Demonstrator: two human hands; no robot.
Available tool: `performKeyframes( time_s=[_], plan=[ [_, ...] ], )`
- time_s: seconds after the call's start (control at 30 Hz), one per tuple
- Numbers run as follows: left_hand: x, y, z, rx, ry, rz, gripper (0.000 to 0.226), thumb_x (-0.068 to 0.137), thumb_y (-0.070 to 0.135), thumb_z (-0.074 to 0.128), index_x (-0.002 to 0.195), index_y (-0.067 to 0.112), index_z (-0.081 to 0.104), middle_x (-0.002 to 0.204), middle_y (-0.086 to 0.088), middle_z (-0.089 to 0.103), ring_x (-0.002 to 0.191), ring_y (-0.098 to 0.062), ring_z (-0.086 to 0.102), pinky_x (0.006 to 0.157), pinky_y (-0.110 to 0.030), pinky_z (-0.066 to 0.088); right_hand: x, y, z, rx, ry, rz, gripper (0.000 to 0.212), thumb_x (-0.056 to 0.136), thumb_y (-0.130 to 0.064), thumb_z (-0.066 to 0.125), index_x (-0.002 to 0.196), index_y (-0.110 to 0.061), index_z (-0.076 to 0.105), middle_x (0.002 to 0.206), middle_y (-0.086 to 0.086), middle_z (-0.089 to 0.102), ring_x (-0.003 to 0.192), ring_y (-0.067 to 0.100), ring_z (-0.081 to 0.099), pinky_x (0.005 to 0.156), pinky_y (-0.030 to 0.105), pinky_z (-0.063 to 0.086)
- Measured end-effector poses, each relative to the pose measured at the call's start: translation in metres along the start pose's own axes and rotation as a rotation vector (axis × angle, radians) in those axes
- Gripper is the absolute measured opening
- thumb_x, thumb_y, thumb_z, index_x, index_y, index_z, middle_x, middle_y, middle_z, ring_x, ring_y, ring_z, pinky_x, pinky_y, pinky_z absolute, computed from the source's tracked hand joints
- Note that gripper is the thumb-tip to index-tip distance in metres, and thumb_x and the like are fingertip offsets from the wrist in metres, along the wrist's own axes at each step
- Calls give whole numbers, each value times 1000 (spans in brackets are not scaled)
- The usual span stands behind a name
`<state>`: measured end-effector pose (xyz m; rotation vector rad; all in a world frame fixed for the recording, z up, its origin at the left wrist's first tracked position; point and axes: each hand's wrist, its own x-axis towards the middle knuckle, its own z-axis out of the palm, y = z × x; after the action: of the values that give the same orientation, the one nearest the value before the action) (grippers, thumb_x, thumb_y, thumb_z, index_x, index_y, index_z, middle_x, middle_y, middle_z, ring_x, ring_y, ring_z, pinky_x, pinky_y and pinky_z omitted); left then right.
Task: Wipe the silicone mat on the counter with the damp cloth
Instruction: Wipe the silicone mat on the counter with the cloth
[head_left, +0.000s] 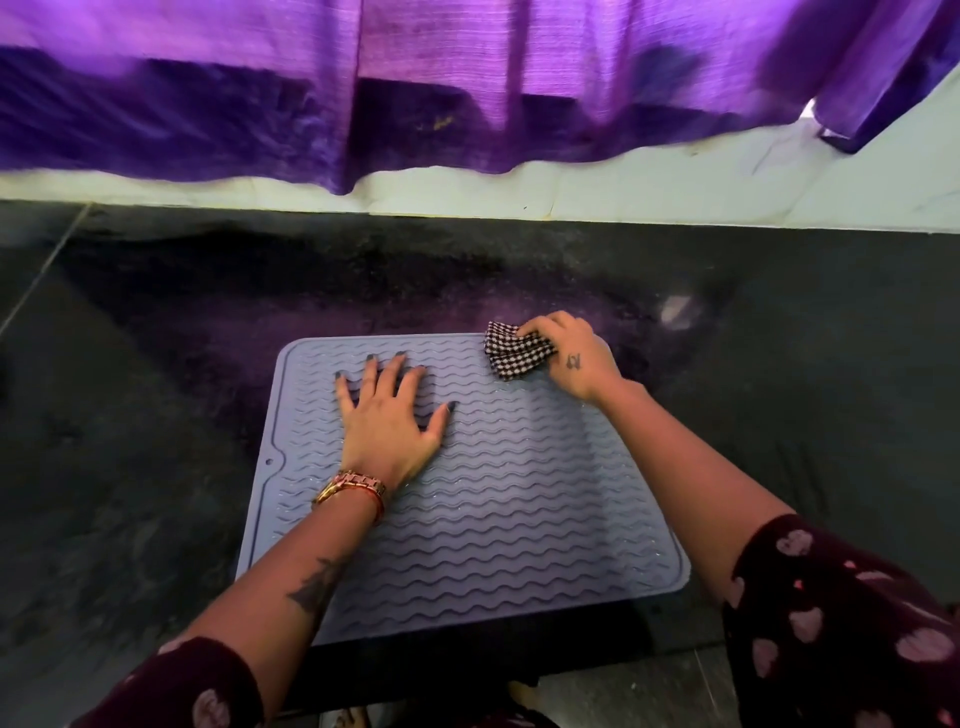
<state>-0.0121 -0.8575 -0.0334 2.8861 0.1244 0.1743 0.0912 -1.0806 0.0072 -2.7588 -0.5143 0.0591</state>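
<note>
A: Left hand?
B: Flat, fingers spread, pressing the grey wavy-ribbed silicone mat at frame centre.
A: Right hand?
B: Curled, gripping the crumpled black-and-white checked cloth on the mat's upper-right corner, dark counter beneath.

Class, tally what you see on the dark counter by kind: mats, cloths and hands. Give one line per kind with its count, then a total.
Mats: 1, the silicone mat
Cloths: 1, the checked cloth, gripped by the right hand at the mat's far right corner
Hands: 2, counting the left hand pressed flat on the mat
Total: 4
</note>
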Motion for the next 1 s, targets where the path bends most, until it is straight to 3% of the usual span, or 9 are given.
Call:
performKeyframes(
  time_s=[0.13, 0.23, 0.33, 0.5, 0.6, 0.73, 0.9, 1.0],
  plan=[
    [1, 0, 0, -6, 4, -1, 70, 83, 66, 24, 139, 27, 38, 152, 0, 30, 143, -25, 15, 114, -56, -1, -10, 11, 3, -96, 168, 124, 54, 81, 5, 44, 124, -27, 52, 126, 5, 49, 114, 30, 41, 89, 42, 40],
    [0, 0, 1, -23, 8, 0, 70, 82, 66, 24, 138, 26, 39, 151, -1, 31, 143, -25, 16, 114, -56, -1, -17, 17, 12, -173, 125, 135, 54, 85, 1, 41, 130, -28, 46, 132, 7, 43, 118, 31, 38, 94, 43, 37],
    [0, 0, 0, -14, 5, 0, 71, 82, 67, 23, 138, 26, 38, 152, 0, 31, 143, -24, 15, 114, -55, 0, -7, 18, -5, -99, 19, 136, 54, 82, 2, 45, 127, -29, 48, 130, 6, 44, 117, 31, 39, 91, 42, 39],
    [-1, 0, -1, -18, -1, -3, 71, 82, 67, 23, 139, 27, 37, 152, 0, 29, 144, -24, 14, 114, -55, -2, -34, 21, -1, -128, 213, 217, 53, 81, 3, 45, 126, -24, 51, 126, 7, 48, 115, 32, 41, 90, 44, 41],
    [0, 0, 0, -17, 2, -2, 70, 82, 67, 24, 139, 27, 38, 152, 0, 30, 143, -24, 15, 114, -55, -1, -47, 27, 13, -146, 205, 197, 54, 84, 3, 44, 131, -24, 47, 133, 8, 44, 119, 31, 38, 94, 45, 39],
    [1, 0, 0, -17, -9, -2, 72, 81, 68, 22, 139, 27, 37, 152, 1, 29, 143, -24, 15, 114, -55, -2, -37, 26, -8, -116, 105, 203, 50, 84, 0, 47, 126, -28, 50, 128, 5, 48, 116, 30, 40, 91, 44, 40],
    [0, 0, 0, -32, 13, 0, 71, 81, 66, 25, 137, 26, 41, 151, -1, 32, 143, -25, 16, 113, -55, -4, -80, 6, 16, -108, 280, 203, 55, 80, 5, 47, 126, -26, 53, 127, 2, 50, 115, 27, 43, 95, 47, 37],
    [0, 1, 0, -48, 16, 0, 70, 81, 65, 27, 136, 26, 41, 151, -1, 32, 143, -26, 16, 113, -55, -4, -90, 8, 28, -136, 286, 187, 55, 81, 2, 47, 129, -25, 51, 130, 4, 49, 119, 29, 42, 97, 47, 35]
  ],
)
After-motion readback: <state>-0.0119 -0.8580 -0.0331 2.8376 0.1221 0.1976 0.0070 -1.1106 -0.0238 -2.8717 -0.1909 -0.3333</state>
